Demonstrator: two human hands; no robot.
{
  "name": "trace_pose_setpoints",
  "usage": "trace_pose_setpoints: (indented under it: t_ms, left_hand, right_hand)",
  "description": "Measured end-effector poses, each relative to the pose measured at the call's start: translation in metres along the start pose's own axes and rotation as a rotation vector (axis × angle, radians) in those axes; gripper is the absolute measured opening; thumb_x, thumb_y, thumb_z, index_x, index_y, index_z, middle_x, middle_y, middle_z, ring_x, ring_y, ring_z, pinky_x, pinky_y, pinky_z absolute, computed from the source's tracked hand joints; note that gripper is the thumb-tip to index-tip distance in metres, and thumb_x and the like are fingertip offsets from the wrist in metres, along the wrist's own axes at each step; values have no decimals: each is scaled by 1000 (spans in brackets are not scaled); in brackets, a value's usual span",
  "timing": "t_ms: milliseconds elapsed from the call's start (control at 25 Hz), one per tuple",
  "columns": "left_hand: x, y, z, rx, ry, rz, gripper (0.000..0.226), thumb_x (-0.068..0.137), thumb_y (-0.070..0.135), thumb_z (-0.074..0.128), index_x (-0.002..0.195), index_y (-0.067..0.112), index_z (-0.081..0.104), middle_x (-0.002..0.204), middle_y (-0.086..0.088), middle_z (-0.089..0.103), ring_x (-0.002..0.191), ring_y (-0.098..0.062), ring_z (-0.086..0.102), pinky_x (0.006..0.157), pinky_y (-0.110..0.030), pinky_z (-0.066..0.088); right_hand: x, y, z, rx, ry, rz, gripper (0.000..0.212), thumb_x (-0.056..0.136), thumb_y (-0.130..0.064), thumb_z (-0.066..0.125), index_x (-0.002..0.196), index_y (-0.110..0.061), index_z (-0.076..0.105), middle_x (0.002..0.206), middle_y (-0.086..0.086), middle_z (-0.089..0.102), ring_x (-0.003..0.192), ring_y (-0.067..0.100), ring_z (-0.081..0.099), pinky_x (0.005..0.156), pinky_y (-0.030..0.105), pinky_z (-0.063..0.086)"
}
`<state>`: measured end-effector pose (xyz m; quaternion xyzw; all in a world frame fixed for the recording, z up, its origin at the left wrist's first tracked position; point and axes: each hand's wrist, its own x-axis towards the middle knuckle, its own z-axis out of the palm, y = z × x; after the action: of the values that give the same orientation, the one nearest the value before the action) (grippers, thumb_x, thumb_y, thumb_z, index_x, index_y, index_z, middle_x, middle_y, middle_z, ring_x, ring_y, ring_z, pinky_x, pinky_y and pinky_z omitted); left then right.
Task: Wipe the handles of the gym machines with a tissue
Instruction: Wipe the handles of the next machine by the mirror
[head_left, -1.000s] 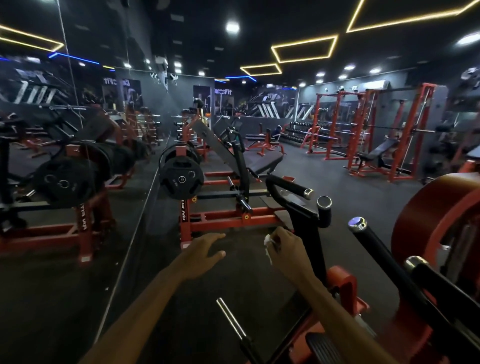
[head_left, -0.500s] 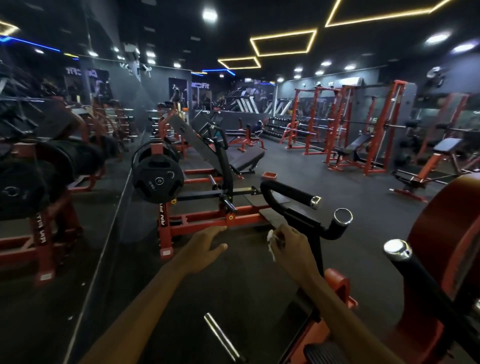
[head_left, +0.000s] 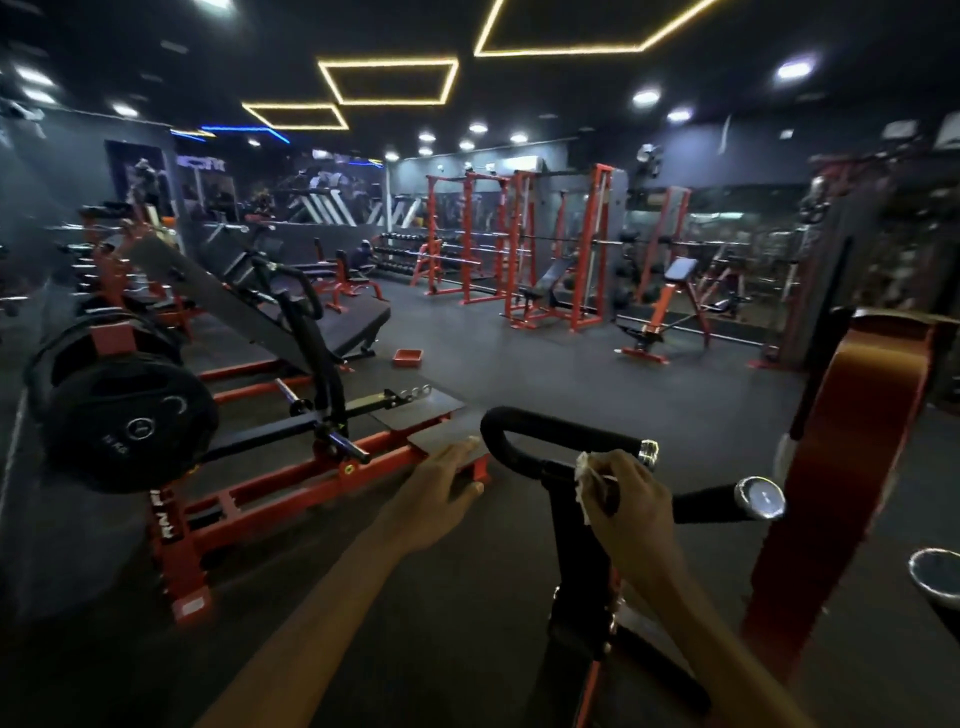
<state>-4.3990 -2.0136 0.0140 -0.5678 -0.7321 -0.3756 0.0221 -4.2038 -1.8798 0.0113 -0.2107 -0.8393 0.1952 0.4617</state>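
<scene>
Right hand (head_left: 626, 501): fingers pinch tissue (head_left: 586, 486) against black handle (head_left: 550, 431).
Left hand (head_left: 441, 493): fingers straight, holding nothing.
Risk: thin tissue may tear or slip, leaving handle unwiped.

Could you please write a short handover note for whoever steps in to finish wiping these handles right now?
Right hand grips a crumpled white tissue against the looped black foam handle of the nearest machine, by its upright post.
Left hand is open, hovering, holding nothing.
Done: cannot tell how much of this handle is wiped.
Left: the loop, the black side grip with the chrome end cap, then other machines' handles.
</scene>
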Motion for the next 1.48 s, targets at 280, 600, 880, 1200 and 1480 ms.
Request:
trace_pose_setpoints:
  t_ms: [280, 600, 880, 1200, 1480]
  left_hand:
    - [45, -16, 10, -59, 6, 127, 66, 94, 23, 54, 149, 13, 18, 155, -4, 21, 143, -17, 19, 108, -23, 19]
    - [81, -43, 27, 100, -78, 290, 73, 89, 18, 61, 149, 8, 19, 155, -8, 23, 143, -20, 21, 115, -41, 27]
    - [86, -55, 32, 47, 0, 362, 72, 84, 8, 65, 146, 4, 27, 151, -11, 30, 141, -20, 26, 116, -35, 26]
    - [109, -76, 27, -2, 14, 534, 55, 89, 9, 57, 140, 1, 38, 141, -13, 45, 131, -19, 42, 111, -22, 31]
    - [133, -97, 27, -113, -52, 706, 52, 93, 22, 46, 142, 6, 36, 143, -8, 44, 133, -13, 40, 111, -20, 31]
  right_hand:
    - [31, -4, 7, -215, 129, -93, 6, 87, -9, 61, 93, -11, 60, 99, 4, 64, 88, 20, 62, 73, 31, 52]
    - [80, -13, 83, -560, -67, -280, 24, 84, -26, 58, 103, -11, 57, 106, 11, 67, 98, 27, 65, 89, 38, 50]
    - [88, 3, 96, -696, -106, -384, 43, 77, -21, 69, 117, -7, 60, 119, 13, 64, 110, 27, 61, 99, 40, 44]
    - [89, 6, 101, -758, 41, -451, 37, 87, -27, 43, 109, -8, 65, 110, 7, 66, 101, 23, 52, 84, 35, 39]
    - [81, 4, 116, -777, 137, -374, 35, 91, -19, 44, 112, -1, 64, 117, 11, 63, 93, 22, 45, 74, 33, 36]
